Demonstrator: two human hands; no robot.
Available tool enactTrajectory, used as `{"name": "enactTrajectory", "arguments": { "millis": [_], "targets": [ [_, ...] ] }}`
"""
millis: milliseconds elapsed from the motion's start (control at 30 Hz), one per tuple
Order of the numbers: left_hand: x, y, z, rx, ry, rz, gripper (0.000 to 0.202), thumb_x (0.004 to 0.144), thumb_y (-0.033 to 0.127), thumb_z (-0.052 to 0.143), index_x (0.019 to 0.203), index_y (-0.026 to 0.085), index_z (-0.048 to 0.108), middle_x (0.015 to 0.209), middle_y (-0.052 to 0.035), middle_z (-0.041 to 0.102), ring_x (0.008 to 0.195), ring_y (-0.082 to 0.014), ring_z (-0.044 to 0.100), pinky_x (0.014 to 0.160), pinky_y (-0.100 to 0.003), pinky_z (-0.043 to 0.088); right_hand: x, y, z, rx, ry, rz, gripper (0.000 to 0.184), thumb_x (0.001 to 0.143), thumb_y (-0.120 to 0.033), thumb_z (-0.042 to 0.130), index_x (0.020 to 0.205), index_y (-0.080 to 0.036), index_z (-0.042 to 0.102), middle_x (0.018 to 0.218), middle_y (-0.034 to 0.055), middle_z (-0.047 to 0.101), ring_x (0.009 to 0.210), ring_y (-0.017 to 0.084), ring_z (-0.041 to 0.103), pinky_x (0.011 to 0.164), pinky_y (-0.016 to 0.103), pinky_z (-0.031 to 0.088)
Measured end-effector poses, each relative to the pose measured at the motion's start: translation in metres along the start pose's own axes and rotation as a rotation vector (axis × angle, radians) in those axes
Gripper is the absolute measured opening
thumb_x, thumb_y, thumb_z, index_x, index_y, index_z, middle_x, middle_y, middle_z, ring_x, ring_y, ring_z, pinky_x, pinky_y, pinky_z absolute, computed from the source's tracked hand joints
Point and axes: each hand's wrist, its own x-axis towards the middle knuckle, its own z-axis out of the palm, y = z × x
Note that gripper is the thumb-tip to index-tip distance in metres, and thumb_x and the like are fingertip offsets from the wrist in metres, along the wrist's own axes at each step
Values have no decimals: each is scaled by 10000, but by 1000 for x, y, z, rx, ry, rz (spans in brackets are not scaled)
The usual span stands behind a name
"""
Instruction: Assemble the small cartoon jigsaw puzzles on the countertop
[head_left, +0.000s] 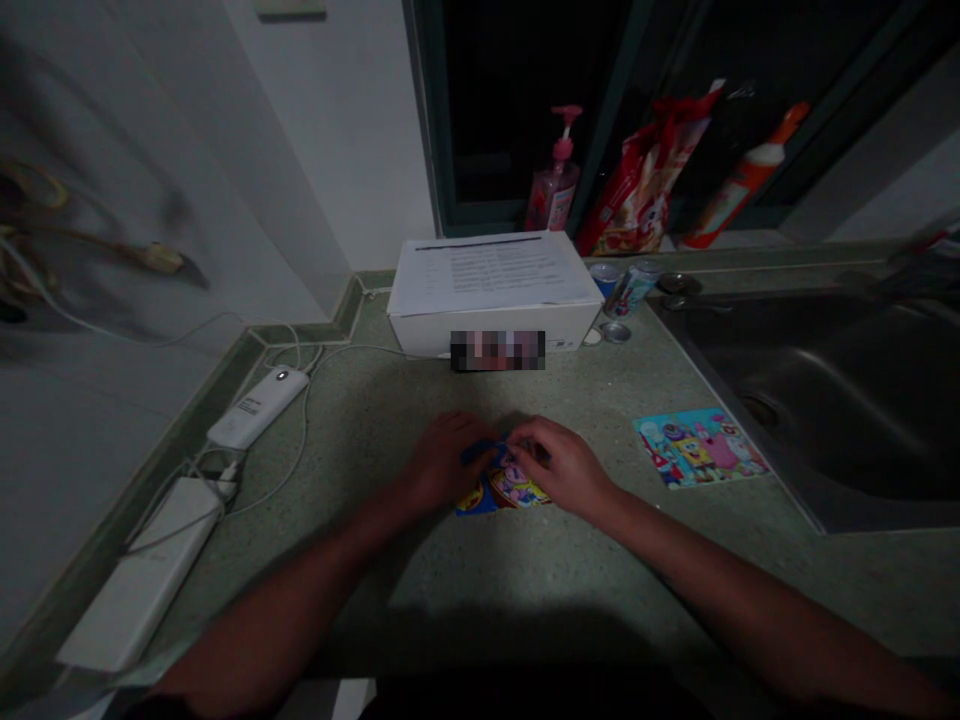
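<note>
My left hand (448,460) and my right hand (561,466) meet low over the green speckled countertop (480,570). Their fingers pinch a blue strip (480,452) between them. Beneath them lies a colourful cartoon-printed card (504,490), partly hidden by my fingers. A similar cartoon picture card (699,447) lies flat to the right, apart from my right hand. In this dim light, I cannot tell whether the strip is joined to the card below.
Behind my hands stands a white box (495,300) topped with a printed sheet. Beyond it are a pink pump bottle (555,185), a red bag (641,185) and cans (631,288). A steel sink (817,400) lies right; white power units (139,575) and cables lie left.
</note>
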Motion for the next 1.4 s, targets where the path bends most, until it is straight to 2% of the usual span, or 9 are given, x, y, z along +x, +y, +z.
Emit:
{"name": "enactTrajectory", "arguments": {
  "millis": [233, 567, 767, 900, 1100, 1400],
  "targets": [
    [-1, 1, 1, -32, -5, 8, 162, 955, 199, 684, 1099, 236, 748, 1025, -49, 775, 997, -241, 686, 960, -414, 514, -1, 0, 1, 24, -13, 3, 96, 962, -160, 583, 982, -229, 646, 909, 27, 699, 765, 171, 653, 698, 291, 498],
    [0, -1, -2, -35, -54, -3, 123, 958, 228, 688, 1051, 249, 765, 988, -47, 771, 984, -240, 677, 944, -405, 508, -2, 2, 0, 61, -4, 77, 92, 952, -197, 607, 1006, -240, 667, 861, 7, 706, 679, 157, 629, 649, 284, 486],
    [-2, -1, 0, -88, -7, 12, 120, 953, 222, 684, 1045, 239, 759, 968, -44, 761, 967, -230, 678, 930, -395, 516, -2, 1, 0, 94, 2, 111, 76, 953, -225, 619, 998, -234, 680, 794, -3, 696, 636, 155, 612, 619, 278, 470],
    [-2, 1, 0, -171, 9, -65, 142, 922, 180, 683, 1021, 237, 766, 976, -50, 759, 967, -228, 689, 931, -390, 533, -2, 0, 0, 102, 5, 128, 94, 954, -231, 617, 1014, -232, 689, 776, -6, 694, 636, 156, 616, 621, 276, 473],
    [1, 6, -5, -225, 14, -276, 140, 873, 164, 687, 967, 230, 769, 967, -47, 758, 925, -227, 696, 902, -390, 563, -1, -2, -2, 84, 7, 123, 124, 963, -213, 590, 1037, -238, 686, 795, -3, 688, 642, 153, 615, 623, 276, 481],
    [1, 2, -3, -354, 89, -367, 101, 870, 191, 699, 951, 229, 748, 924, -59, 771, 861, -221, 711, 833, -385, 591, 1, 0, -4, 28, -12, 66, 74, 956, -196, 625, 1001, -236, 666, 926, 25, 677, 713, 154, 629, 664, 285, 495]
  ]
}}
